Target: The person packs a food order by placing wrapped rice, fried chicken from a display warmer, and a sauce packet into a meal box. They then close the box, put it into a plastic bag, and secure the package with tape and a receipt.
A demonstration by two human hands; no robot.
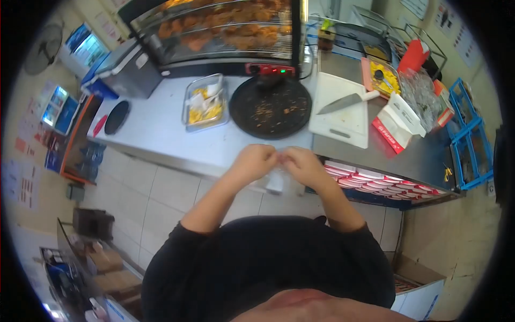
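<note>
A clear, thin plastic bag with whitish contents [274, 182] hangs at the white counter's front edge [201, 163]. The bare left hand [257, 159] and bare right hand [302, 163] meet above it, fingers curled closed, pinching its top. Beyond lies a round black crumb-strewn pan [271, 110].

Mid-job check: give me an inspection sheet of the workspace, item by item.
Surface: pale counter, darker counter section at right.
Job's things: what looks like clear plastic, blurred, seen against the counter's front edge.
Clutter: black round tray with brown bits; knife lying on white cutting board; opened red-and-white carton; crumpled plastic.
Hands: left hand and right hand close together, fingers curled, seemingly pinching the clear plastic.
Cables: nothing seen clearly.
Surroundings: display cabinet with browned food on racks; blue rack at right; tiled floor.
</note>
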